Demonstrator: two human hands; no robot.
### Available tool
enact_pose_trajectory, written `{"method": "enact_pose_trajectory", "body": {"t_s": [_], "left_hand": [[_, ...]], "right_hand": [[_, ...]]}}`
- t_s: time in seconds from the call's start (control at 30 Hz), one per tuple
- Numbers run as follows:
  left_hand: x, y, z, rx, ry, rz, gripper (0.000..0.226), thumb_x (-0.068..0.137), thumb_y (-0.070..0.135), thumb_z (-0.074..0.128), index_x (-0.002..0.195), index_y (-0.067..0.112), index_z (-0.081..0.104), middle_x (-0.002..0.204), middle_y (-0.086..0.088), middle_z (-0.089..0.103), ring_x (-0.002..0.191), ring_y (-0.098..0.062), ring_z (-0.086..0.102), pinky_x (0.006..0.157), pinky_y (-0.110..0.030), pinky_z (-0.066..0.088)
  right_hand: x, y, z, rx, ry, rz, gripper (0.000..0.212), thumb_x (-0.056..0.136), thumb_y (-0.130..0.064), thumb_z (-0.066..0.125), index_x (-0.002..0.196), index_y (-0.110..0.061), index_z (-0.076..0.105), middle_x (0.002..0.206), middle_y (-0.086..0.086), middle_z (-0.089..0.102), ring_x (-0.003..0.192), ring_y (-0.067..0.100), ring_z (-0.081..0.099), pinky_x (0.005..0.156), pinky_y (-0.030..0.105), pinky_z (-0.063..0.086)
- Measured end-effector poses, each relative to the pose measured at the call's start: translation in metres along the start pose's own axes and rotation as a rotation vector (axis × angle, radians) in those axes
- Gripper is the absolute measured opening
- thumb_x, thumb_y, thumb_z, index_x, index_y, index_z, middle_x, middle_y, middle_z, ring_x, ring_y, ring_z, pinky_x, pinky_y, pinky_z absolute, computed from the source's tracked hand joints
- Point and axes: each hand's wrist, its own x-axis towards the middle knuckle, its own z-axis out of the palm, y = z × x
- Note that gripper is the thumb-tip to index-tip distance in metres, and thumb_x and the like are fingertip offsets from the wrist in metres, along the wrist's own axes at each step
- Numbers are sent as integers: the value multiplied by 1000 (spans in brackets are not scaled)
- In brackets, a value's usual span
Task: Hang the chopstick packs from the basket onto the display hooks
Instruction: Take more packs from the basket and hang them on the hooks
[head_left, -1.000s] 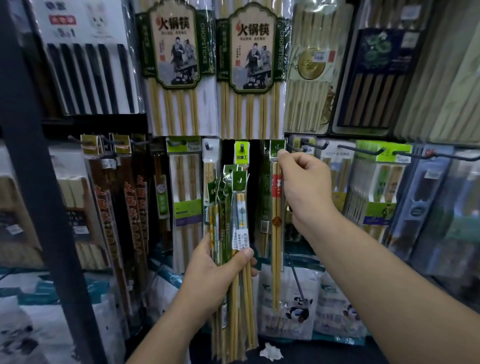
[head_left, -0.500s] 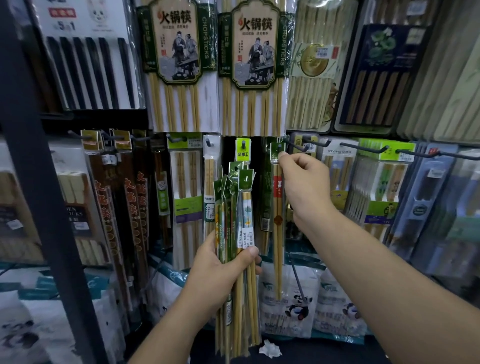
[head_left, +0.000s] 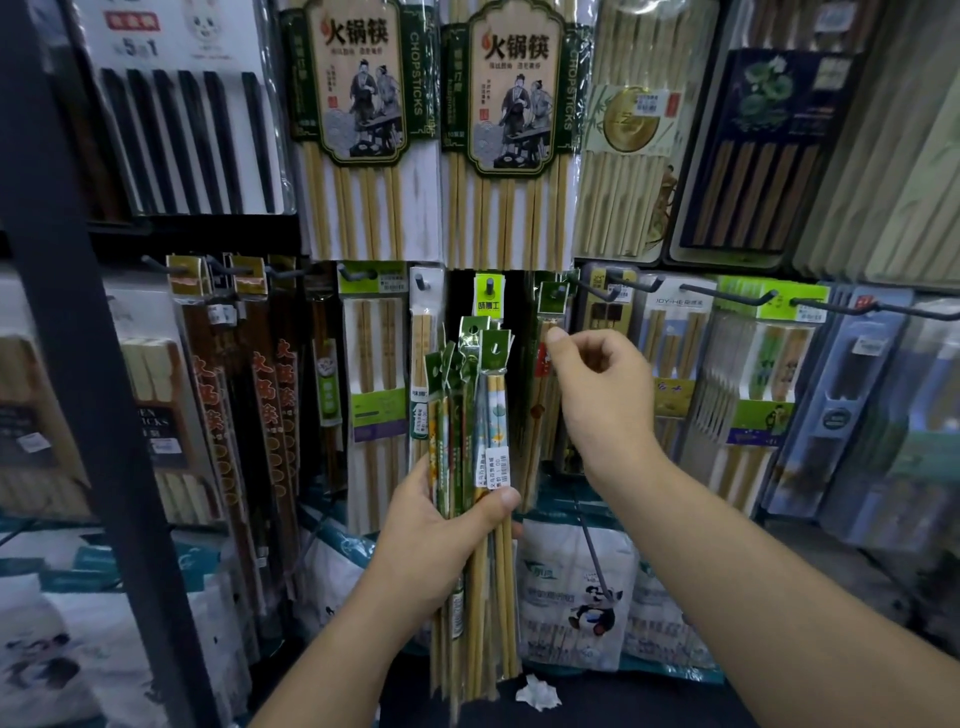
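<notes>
Packs (head_left: 467, 415) of chopsticks stood upright as a bundle in the left hand (head_left: 441, 540). Its fingers were wrapped behind the bundle and its thumb was pressed across the front labels. One hung pack (head_left: 551, 306) was suspended from a hook (head_left: 557, 292) just to the right of the bundle. The right hand (head_left: 608, 400) was beside the hung pack with its fingers curled inward. The tip of its thumb (head_left: 555, 335) was at the pack's upper part. Whether it pinched the pack could not be determined.

Dark rack upright (head_left: 83, 364), dim light, crumpled paper (head_left: 537, 693) on floor (head_left: 649, 709)
</notes>
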Motion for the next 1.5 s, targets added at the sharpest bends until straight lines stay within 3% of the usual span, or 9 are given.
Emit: {"method": "enact_pose_trajectory", "body": {"t_s": [0.2, 0.27, 0.4, 0.63, 0.77, 1.07, 1.27, 1.43, 1.5], "left_hand": [[-2, -3, 1, 26, 2, 26, 32, 71, 32, 89, 89, 49, 68, 96, -1, 80, 83, -27, 79, 67, -31, 63], [-2, -5, 2, 76, 26, 42, 37, 71, 34, 92, 94, 50, 67, 98, 4, 80, 89, -22, 78, 74, -33, 63], [-1, -5, 2, 99, 79, 81, 47, 67, 41, 86, 108, 32, 64, 97, 18, 78, 88, -1, 74, 69, -12, 55], [2, -6, -3, -46, 113, 27, 52, 71, 41, 80, 105, 8, 61, 85, -10, 75, 67, -24, 72, 58, -36, 61], [2, -8, -5, -27, 96, 9, 49, 72, 41, 81, 106, 12, 61, 83, -9, 74, 67, -26, 72, 60, -39, 62], [0, -10, -7, -18, 83, 0, 49, 76, 36, 82, 112, 11, 62, 82, -7, 74, 69, -29, 71, 63, -43, 62], [0, -11, -8, -9, 83, 0, 52, 74, 40, 83, 112, 11, 62, 82, -6, 73, 69, -28, 71, 62, -41, 62], [0, -9, -7, 10, 85, 2, 46, 74, 39, 82, 109, 15, 63, 82, -6, 74, 69, -26, 72, 62, -41, 62], [0, -8, -6, 12, 87, 3, 44, 74, 38, 82, 109, 18, 63, 83, -5, 74, 69, -26, 72, 62, -42, 63]], "right_hand": [[-29, -10, 2, 25, -320, 19, 19, 94, -31, 70, 90, -12, 71, 81, 10, 69, 70, 9, 61, 66, 22, 54], [-29, -13, 2, 54, -313, 45, 17, 94, -27, 70, 90, -11, 70, 82, 15, 68, 71, 13, 61, 64, 23, 54], [-28, -13, 0, 101, -297, 102, 15, 95, -27, 69, 87, -14, 70, 81, 10, 63, 75, 19, 58, 68, 33, 51], [-7, -30, -5, 177, -132, 108, 17, 99, -26, 63, 85, -19, 70, 78, 2, 59, 72, 15, 52, 66, 28, 46], [2, -35, -2, 149, -122, 48, 18, 100, -24, 62, 85, -17, 68, 81, 11, 57, 77, 23, 53, 73, 38, 47], [3, -31, -4, 157, -69, 61, 21, 99, -25, 64, 79, -20, 67, 68, -2, 53, 71, 15, 51, 75, 35, 47], [12, -33, 2, 189, -25, 97, 36, 100, -23, 61, 66, -16, 55, 61, -4, 45, 59, 5, 49, 92, 32, 50], [18, -25, 6, 153, 30, 102, 39, 100, -24, 61, 63, -16, 52, 58, -3, 40, 58, 9, 45, 92, 26, 49], [21, -18, 10, 118, 50, 81, 40, 100, -25, 61, 62, -14, 53, 56, -4, 39, 59, 11, 43, 78, 16, 48]]}}
